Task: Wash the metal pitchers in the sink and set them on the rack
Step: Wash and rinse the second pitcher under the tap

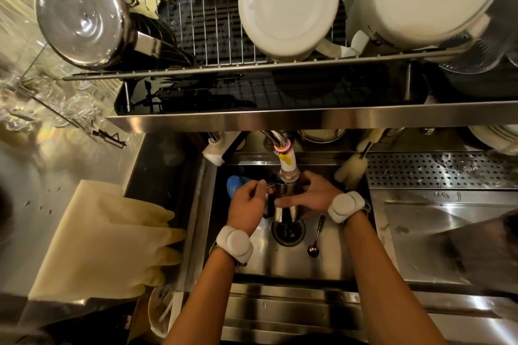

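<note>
A small metal pitcher (286,206) is held upright over the drain (287,232) of the steel sink (297,263), right under the tap's nozzle (288,168). My right hand (308,194) wraps round its body from the right. My left hand (251,200) grips it on the left, at the handle side. A wire rack (213,36) hangs above the sink with a steel pot (84,17) lying on it at the left.
Two white pots (288,3) sit upside down on the rack. A spoon (315,241) lies in the basin right of the drain, a blue object (234,185) at the back left. Yellow rubber gloves (112,241) lie on the left counter, a brush (351,171) by the perforated drainboard (437,171).
</note>
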`<state>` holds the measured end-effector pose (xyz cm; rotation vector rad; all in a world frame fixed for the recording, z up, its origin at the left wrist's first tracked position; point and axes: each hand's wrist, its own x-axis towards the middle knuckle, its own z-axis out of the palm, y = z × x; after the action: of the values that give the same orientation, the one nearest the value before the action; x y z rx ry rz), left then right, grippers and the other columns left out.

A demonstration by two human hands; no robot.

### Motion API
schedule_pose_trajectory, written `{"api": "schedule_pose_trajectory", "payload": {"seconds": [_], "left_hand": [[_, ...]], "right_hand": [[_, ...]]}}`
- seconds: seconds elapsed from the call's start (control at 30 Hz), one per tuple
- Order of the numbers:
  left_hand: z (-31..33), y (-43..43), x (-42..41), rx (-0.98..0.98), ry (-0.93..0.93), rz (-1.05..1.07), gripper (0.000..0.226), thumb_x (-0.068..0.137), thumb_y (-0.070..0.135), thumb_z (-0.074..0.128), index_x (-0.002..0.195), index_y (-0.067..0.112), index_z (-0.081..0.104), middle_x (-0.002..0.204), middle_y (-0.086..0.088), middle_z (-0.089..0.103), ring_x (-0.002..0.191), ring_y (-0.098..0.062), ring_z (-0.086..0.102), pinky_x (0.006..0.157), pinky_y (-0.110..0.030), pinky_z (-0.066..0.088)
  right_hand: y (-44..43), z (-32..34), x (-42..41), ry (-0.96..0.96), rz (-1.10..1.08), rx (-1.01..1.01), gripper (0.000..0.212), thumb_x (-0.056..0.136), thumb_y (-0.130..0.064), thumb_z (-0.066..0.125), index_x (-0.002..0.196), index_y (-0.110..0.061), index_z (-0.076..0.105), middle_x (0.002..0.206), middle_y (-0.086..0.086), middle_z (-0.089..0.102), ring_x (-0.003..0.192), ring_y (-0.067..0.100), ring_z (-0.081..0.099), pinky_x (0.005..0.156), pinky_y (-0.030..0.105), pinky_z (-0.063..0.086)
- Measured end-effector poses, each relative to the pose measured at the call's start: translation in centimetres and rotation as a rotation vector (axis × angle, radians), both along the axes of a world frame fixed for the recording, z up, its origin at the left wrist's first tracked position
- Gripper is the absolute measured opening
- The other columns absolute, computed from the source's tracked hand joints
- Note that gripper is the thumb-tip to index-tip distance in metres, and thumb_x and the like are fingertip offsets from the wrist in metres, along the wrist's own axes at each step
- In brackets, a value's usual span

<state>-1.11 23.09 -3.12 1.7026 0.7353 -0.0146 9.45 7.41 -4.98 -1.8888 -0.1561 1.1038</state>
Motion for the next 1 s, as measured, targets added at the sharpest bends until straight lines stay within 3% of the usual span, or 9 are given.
{"api": "schedule_pose_trajectory", "payload": {"seconds": [0.13, 0.27, 0.4, 0.53, 0.77, 0.9, 1.0], "left_hand": [[0.9, -0.1, 0.0, 0.063, -0.067, -0.026, 0.023, 0.1, 0.023, 0.051, 0.09, 0.01, 0.067, 0.07, 0.007, 0.064, 0.066, -0.002, 0.06, 0.064, -0.015, 0.047], [1.3, -0.1, -0.4, 0.109, -0.136, -0.124, 0.016, 0.097, 0.019, 0.056, 0.088, 0.018, 0.068, 0.082, 0.002, 0.07, 0.077, 0.0, 0.066, 0.069, -0.011, 0.05], [1.1, 0.2, -0.7, 0.226, -0.173, -0.208, 0.011, 0.096, 0.02, 0.059, 0.097, 0.018, 0.07, 0.092, 0.008, 0.068, 0.088, 0.002, 0.064, 0.078, -0.008, 0.048], [0.3, 0.5, -0.8, 0.247, -0.146, -0.234, 0.015, 0.097, 0.017, 0.056, 0.104, 0.019, 0.069, 0.096, 0.009, 0.067, 0.093, 0.003, 0.061, 0.082, -0.005, 0.046], [-1.2, 0.5, -0.5, 0.179, -0.141, -0.213, 0.018, 0.098, 0.011, 0.053, 0.107, 0.015, 0.068, 0.099, 0.005, 0.068, 0.094, 0.003, 0.062, 0.083, -0.005, 0.044], [-1.9, 0.0, -0.3, 0.09, -0.124, -0.175, 0.02, 0.098, 0.006, 0.052, 0.109, 0.011, 0.067, 0.102, -0.001, 0.07, 0.093, 0.0, 0.064, 0.083, -0.01, 0.047], [-2.3, -0.3, -0.2, 0.044, -0.116, -0.203, 0.02, 0.098, 0.003, 0.05, 0.109, 0.008, 0.066, 0.099, -0.003, 0.07, 0.091, -0.002, 0.065, 0.084, -0.014, 0.05]], "right_hand": [[0.5, -0.9, -0.4, 0.068, -0.097, 0.089, 0.096, 0.047, -0.028, 0.102, 0.129, -0.025, 0.052, 0.125, 0.0, 0.067, 0.111, 0.023, 0.067, 0.078, 0.046, 0.064], [0.8, -1.4, -1.0, -0.042, -0.148, 0.148, 0.101, 0.042, -0.029, 0.103, 0.128, -0.021, 0.05, 0.121, -0.002, 0.07, 0.114, 0.017, 0.066, 0.101, 0.044, 0.054], [1.1, -1.6, -1.3, -0.152, -0.204, 0.204, 0.085, 0.056, -0.005, 0.097, 0.123, -0.017, 0.047, 0.117, -0.002, 0.068, 0.109, 0.011, 0.064, 0.095, 0.027, 0.052], [1.4, -1.5, -1.2, -0.25, -0.223, 0.242, 0.091, 0.058, -0.004, 0.095, 0.13, -0.019, 0.043, 0.114, -0.012, 0.065, 0.102, -0.002, 0.062, 0.083, 0.013, 0.05], [1.0, -1.6, -1.0, -0.408, -0.201, 0.21, 0.091, 0.05, -0.035, 0.097, 0.125, -0.034, 0.044, 0.12, -0.011, 0.064, 0.109, 0.009, 0.064, 0.091, 0.026, 0.054], [0.5, -0.7, -0.3, -0.542, -0.11, 0.108, 0.097, 0.052, -0.025, 0.1, 0.135, -0.036, 0.051, 0.137, 0.0, 0.045, 0.114, 0.011, 0.05, 0.097, 0.024, 0.044], [-0.4, -0.4, 0.5, -0.547, -0.008, 0.0, 0.096, 0.054, -0.025, 0.099, 0.139, -0.03, 0.054, 0.134, 0.003, 0.035, 0.11, 0.014, 0.045, 0.099, 0.021, 0.036]]}}
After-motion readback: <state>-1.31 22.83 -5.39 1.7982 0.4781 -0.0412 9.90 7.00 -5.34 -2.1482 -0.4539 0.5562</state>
